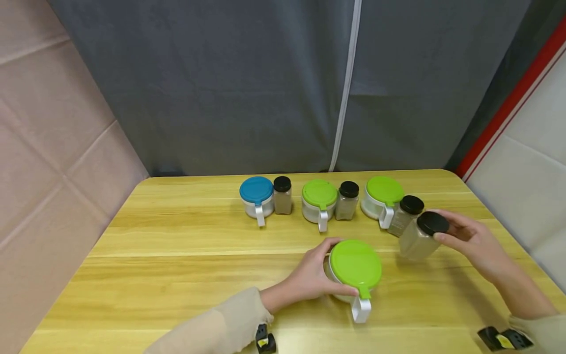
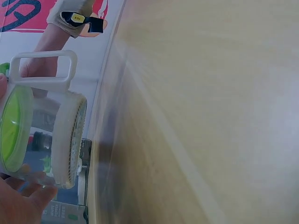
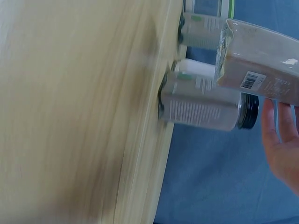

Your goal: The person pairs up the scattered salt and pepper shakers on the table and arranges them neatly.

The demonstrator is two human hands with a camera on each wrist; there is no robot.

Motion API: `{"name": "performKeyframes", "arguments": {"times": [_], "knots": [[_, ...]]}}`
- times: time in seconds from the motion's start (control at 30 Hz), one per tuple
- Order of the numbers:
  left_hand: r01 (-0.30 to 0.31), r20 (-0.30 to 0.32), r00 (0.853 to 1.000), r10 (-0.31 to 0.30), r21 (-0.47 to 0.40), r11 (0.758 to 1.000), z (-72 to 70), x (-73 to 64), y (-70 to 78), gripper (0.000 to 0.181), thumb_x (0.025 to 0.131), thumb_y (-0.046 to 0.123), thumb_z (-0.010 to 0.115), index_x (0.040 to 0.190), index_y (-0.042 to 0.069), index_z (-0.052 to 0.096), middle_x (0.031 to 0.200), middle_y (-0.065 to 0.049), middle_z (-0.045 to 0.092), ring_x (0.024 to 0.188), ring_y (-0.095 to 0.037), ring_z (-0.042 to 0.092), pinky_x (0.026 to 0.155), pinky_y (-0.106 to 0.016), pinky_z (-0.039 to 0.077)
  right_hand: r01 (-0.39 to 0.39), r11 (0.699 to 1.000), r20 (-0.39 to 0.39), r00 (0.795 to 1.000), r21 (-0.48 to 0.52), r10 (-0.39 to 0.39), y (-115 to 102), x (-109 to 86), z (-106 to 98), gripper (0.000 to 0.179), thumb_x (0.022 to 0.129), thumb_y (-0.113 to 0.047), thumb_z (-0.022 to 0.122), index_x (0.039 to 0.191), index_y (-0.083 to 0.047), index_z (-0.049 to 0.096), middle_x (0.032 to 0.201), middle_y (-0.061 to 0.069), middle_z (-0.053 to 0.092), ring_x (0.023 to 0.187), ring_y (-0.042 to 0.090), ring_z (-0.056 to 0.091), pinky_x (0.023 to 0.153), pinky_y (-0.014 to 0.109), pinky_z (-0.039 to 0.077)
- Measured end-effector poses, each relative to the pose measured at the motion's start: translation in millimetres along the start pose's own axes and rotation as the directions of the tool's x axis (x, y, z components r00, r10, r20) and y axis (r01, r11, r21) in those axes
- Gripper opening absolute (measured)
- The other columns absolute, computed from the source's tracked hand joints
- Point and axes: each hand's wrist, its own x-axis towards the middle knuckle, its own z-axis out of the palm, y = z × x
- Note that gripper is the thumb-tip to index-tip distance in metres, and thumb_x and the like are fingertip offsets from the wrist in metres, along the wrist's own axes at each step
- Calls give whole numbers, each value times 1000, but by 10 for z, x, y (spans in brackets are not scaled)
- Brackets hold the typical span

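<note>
Your left hand [image 1: 309, 278] is grasping a squat, round, see-through jar with a bright green lid and a white loop handle [image 1: 355, 268], thumb along the near side and fingers round the far side. The jar is over the near part of the pale wooden table [image 1: 155, 290], right of centre; its underside shows in the left wrist view, so it is held off the surface. Its body is wide rather than tall, lid facing up, and its longest line runs out through the handle — which points toward you and slightly to your right.

Your right hand [image 1: 470, 241] is grasping a clear, square-sided bottle with a black round cap [image 1: 417, 241], thumb on the near side at the cap, fingers beyond it. The bottle's long axis is close to upright, cap at the top, and its base is visible in the right wrist view — it too is raised. Brownish contents and a barcode show through its side.

Behind them stand a blue-lidded round jar [image 1: 256, 191], two green-lidded jars [image 1: 319, 194] and three black-capped square bottles [image 1: 347, 202], alternating jar and bottle, the jars' handles toward you. The bottle you hold is in front of the rightmost standing one, near it.
</note>
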Motion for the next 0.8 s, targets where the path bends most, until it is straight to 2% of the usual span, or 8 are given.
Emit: {"name": "performKeyframes", "arguments": {"times": [0.07,0.13,0.3,0.47,0.6,0.8], "knots": [[1,5,1000,-1,-7,1000,-17,-19,-8,84,57,34,82,127,18,38,117,11,48,104,-4,46,89,-26,36,7,1000,10,1000,-16,-7,-13,-4,35,45,81,15,50,123,-1,48,85,0,57,74,7,55,65,15,44],[11,11,1000,-11,-15,1000,-32,-36,-15,84,57,34,82,127,20,37,118,12,47,104,-4,46,90,-27,36,6,1000,33,999,2,-6,-30,-5,70,44,82,15,49,123,0,47,93,-1,58,77,7,55,65,16,45],[35,11,999,-35,-22,999,-77,-73,-33,86,57,34,83,128,16,37,119,10,47,106,-6,46,92,-32,35,3,999,78,997,45,-7,-59,-6,159,43,83,14,49,124,0,47,103,-3,58,80,8,55,64,18,46],[38,-3,999,-38,-3,999,-131,-111,-56,86,56,34,83,128,17,38,119,9,48,105,-7,46,92,-32,36,20,998,84,996,65,-25,-74,-6,256,47,80,17,49,124,-1,48,101,-3,58,78,7,54,62,19,46],[32,-7,999,-32,-5,999,-163,-136,-82,85,57,33,83,128,18,38,118,10,48,105,-7,46,92,-33,35,41,991,97,994,128,-54,-75,2,333,49,79,20,48,125,1,47,107,-3,58,83,8,55,65,19,46],[18,-10,1000,-18,-13,1000,-202,-173,-94,86,57,32,83,128,14,38,119,8,48,106,-7,46,92,-32,35,40,987,121,991,158,-60,-77,10,444,49,80,16,51,123,-7,51,106,-4,58,83,9,56,64,18,46]]}}
